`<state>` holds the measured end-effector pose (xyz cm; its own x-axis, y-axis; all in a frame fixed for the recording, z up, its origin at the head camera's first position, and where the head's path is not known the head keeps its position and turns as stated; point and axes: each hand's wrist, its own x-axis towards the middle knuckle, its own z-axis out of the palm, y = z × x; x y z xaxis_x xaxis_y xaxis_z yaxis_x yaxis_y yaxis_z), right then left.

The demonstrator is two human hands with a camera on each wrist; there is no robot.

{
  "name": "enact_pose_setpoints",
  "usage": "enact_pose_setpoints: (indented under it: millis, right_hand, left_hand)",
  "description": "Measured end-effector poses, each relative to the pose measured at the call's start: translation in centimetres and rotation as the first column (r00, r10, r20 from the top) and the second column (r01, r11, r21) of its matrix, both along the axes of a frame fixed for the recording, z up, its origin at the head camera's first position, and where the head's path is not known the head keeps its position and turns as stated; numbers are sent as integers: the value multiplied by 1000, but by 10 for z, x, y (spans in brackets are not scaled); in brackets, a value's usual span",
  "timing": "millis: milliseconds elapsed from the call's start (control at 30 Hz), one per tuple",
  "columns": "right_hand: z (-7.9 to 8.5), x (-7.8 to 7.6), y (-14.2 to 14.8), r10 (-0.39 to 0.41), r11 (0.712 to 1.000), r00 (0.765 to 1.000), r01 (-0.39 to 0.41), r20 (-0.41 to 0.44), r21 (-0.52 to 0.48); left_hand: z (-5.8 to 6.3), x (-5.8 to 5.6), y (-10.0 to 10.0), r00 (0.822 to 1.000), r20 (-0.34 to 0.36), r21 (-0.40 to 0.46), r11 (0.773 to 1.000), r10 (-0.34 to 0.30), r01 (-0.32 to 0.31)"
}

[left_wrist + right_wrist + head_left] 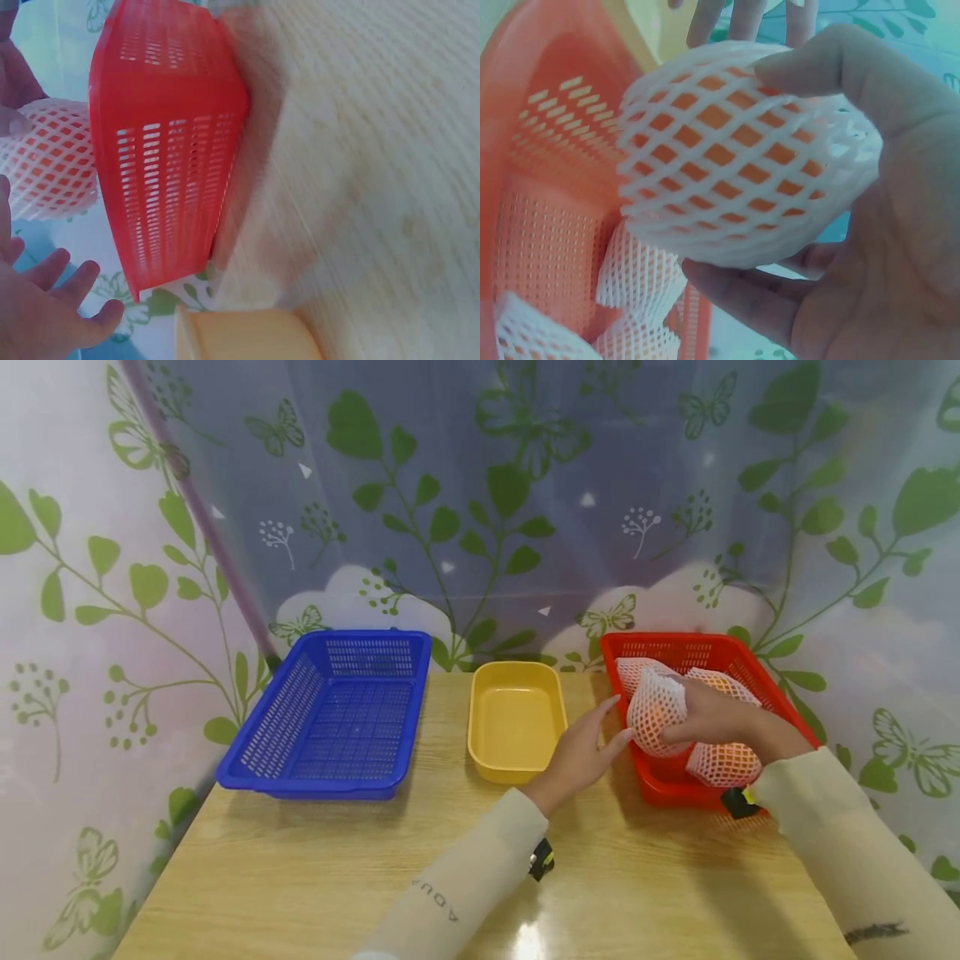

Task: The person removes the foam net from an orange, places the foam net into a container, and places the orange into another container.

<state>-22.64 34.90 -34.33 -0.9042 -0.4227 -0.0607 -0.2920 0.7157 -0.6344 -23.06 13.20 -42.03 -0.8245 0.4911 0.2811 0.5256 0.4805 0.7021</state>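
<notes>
My right hand (pixel 712 714) grips an orange-coloured round fruit in a white foam net (pixel 727 154), with the thumb on one side and fingers on the other. The netted fruit is held up at the left rim of the red basket (pixel 660 793). Close to the fruit, my left hand (pixel 577 756) reaches across with fingers spread and nothing in them; in the left wrist view its fingers (pixel 56 266) stand apart from the net. More netted fruit (pixel 723 766) lies inside the red basket, partly covered by my right hand and forearm.
A yellow tub (pixel 517 727) stands in the middle of the wooden table (pixel 330 877), with no contents visible. The blue basket (pixel 345 727) at the left shows its bare bottom. A patterned curtain (pixel 465 527) hangs behind the table.
</notes>
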Motion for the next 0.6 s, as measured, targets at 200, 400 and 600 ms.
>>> enact_pose_setpoints:
  millis: [200, 400, 600]
  right_hand:
    - [-2, 3, -18, 64, 993, 998, -65, -12, -97]
    - [1, 8, -42, 89, 991, 995, -92, -39, -92]
    - [-3, 12, -60, 65, 986, 995, -76, -80, -149]
  left_hand:
    - [1, -3, -10, 998, 57, 19, 1000, -5, 4]
    - [2, -8, -28, 991, 122, 122, 992, -49, 34]
    - [4, -12, -49, 980, 134, 230, 967, -147, 113]
